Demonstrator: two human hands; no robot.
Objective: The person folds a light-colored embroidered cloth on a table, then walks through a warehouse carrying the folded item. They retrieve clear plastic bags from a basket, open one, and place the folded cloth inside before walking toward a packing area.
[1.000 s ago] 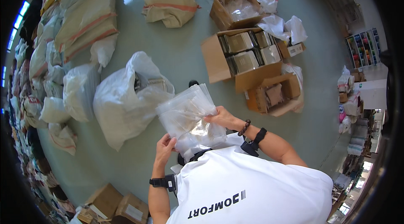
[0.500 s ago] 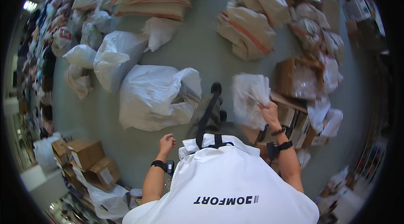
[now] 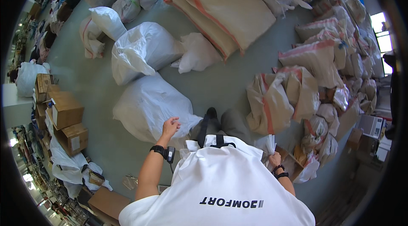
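My right hand (image 3: 275,159) is closed on a sheaf of thin whitish sheets (image 3: 270,143), held low by my right side. Whether the sheets are paper or plastic I cannot tell. Empty, with its fingers loosely apart, my left hand (image 3: 171,127) hangs over the near part of a large full white plastic sack (image 3: 149,103); contact between them cannot be made out. Past that sack lies another bulging white sack (image 3: 142,49). To the right of my feet stand beige woven sacks with red stripes (image 3: 268,103). An open cardboard box (image 3: 293,158) is partly hidden beside my right hand.
Large flat beige sacks (image 3: 225,11) lie on the grey floor ahead. More woven sacks (image 3: 316,56) pile up along the right. Cardboard boxes (image 3: 68,109) are stacked at left, and another brown box (image 3: 108,202) is behind my left arm. Small white sacks (image 3: 107,22) lie far left.
My view and body have turned to the right. The sheaf has moved from in front of me to low at my right side, still in my right hand. My left fingers have loosened.
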